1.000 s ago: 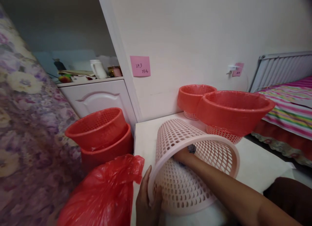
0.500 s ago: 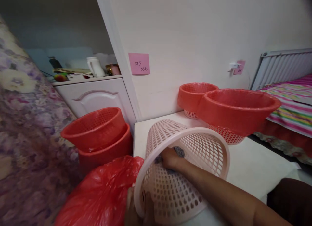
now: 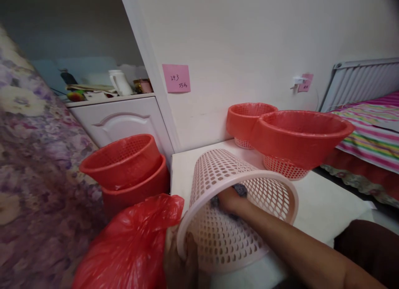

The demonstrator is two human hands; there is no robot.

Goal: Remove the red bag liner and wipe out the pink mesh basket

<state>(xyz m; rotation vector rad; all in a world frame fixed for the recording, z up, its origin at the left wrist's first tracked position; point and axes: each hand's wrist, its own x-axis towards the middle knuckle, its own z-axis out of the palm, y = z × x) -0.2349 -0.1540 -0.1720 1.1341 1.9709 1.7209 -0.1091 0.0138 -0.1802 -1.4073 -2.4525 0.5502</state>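
Note:
A pale pink perforated plastic basket [image 3: 218, 168] lies on its side on the white table [image 3: 330, 202], its mouth towards me. My left hand [image 3: 181, 255] grips the rim at the lower left, thumb inside and fingers outside. Deep in the basket, my right hand [image 3: 229, 199] is closed on a grey cloth [image 3: 240, 190] against the inner wall. Parts of the cloth show on both sides of the hand; the fingertips are hidden. Beside my left hand sits a shiny red plastic bag [image 3: 131, 243].
Two stacked red baskets [image 3: 124, 162] stand at the left, near a floral curtain [image 3: 28, 156]. At the table's back right are a large red-lined basket [image 3: 302, 143] and a smaller one [image 3: 240, 123]. A bed [image 3: 370, 127] lies beyond, at the right.
The basket's mouth has shifted slightly right and tipped a little. My right hand has moved a bit to the right inside it with the cloth; my left hand still grips the rim.

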